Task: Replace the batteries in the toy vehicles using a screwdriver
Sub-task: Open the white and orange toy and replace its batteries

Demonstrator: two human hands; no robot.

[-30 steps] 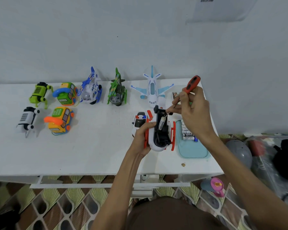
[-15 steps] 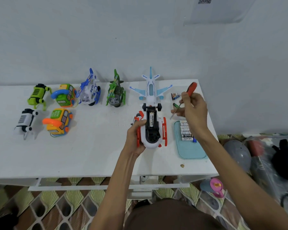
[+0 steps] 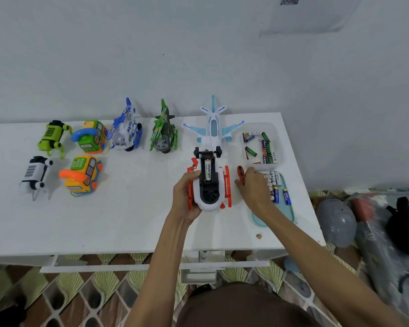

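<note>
A white toy vehicle with orange skids (image 3: 210, 199) lies belly-up on the white table (image 3: 118, 223). Its black battery bay is open and holds one battery (image 3: 208, 170). My left hand (image 3: 185, 194) grips the toy's left side. My right hand (image 3: 254, 187) is low over the table just right of the toy. It holds a red-handled screwdriver (image 3: 240, 173), whose shaft is hidden under the hand. A light blue tray (image 3: 285, 215) of batteries lies partly under that hand.
A clear tray (image 3: 273, 126) of loose batteries sits behind the blue one. Behind the toy stands a white-blue airplane (image 3: 213, 125). Further left are a green helicopter (image 3: 162, 134), a blue-white helicopter (image 3: 126, 131), two phone buses and two robot dogs. A grey helmet (image 3: 335, 220) lies on the floor at the right.
My right hand has come down from the toy's battery bay to the table beside it, bringing the screwdriver low. The toy has settled flatter under my left hand.
</note>
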